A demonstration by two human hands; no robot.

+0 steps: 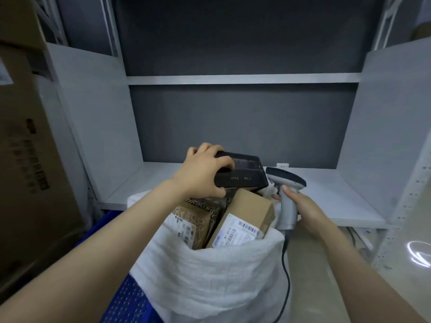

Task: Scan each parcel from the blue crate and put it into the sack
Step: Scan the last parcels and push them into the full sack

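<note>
Blue crate [126,301] plastic shows at the bottom edge, with the white sack [210,276] standing against it, mouth open. Two brown parcels sit tilted inside: a patterned box [198,220] on the left and a plain carton [249,213] beside it, touching, labels facing up. Over the sack's far rim the left hand [203,173] grips a black parcel [245,171] by its left end, fingers curled over the top, thumb on the near side. Its long axis runs left to right, nearly level. Just right of it, the right hand [303,206] wraps the upright handle of a grey scanner [288,206], whose head points left toward the black parcel. Behind stands a grey shelf [338,194].
</note>
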